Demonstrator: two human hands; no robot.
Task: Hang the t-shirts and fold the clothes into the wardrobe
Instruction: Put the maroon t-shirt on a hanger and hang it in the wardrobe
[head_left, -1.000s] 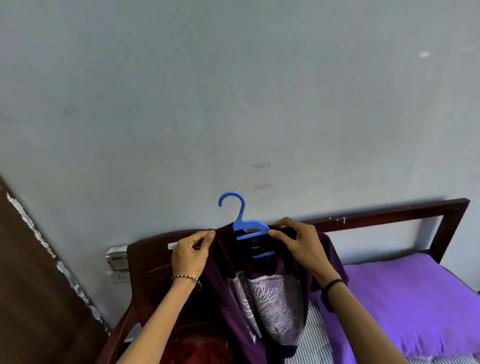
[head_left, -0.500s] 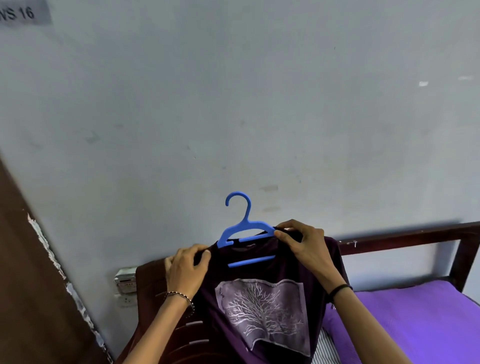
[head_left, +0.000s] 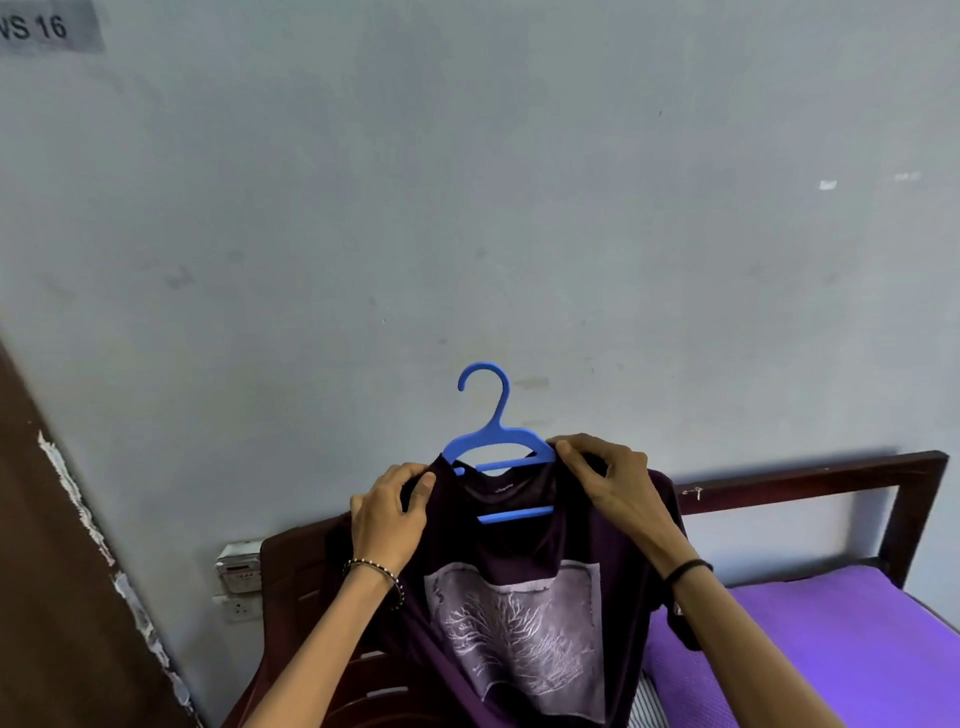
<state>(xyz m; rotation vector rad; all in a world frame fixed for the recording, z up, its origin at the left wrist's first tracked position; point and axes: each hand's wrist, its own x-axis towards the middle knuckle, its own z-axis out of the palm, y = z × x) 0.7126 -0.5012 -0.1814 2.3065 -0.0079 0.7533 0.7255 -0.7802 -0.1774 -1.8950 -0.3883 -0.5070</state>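
My left hand (head_left: 387, 512) pinches the left shoulder of the dark purple t-shirt (head_left: 519, 597), thumb over the fabric and fingers curled behind it. My right hand (head_left: 608, 480) grips the other shoulder right at the end of the blue hanger (head_left: 493, 436), fingers curled over the cloth there. The two hands are apart, one on each side of the collar, holding the shirt up in the air in front of me. A beaded bracelet (head_left: 374, 569) sits on my left wrist and a black band (head_left: 688, 569) on my right.

The hanger is inside the neck opening, its hook upright above the collar and its lower bar showing across the opening. The shirt hangs down with a pale tree print facing me.

Behind the shirt is one dark wooden chair (head_left: 301, 561). To the right stands one bed with a dark wooden frame (head_left: 810, 470) and a purple sheet (head_left: 831, 649); a bit of striped cloth (head_left: 647, 701) shows at the sheet's near edge. Everything is backed by a pale grey wall (head_left: 467, 208), scuffed in places, with a label reading "WS 16" (head_left: 47, 26) at the top left. Low on the wall, just left of the chair, are a small box (head_left: 238, 564) and one socket (head_left: 236, 609) beneath it. A brown panel (head_left: 52, 571) with a chipped edge fills the left side

So: one shirt, one hanger, one chair, one bed
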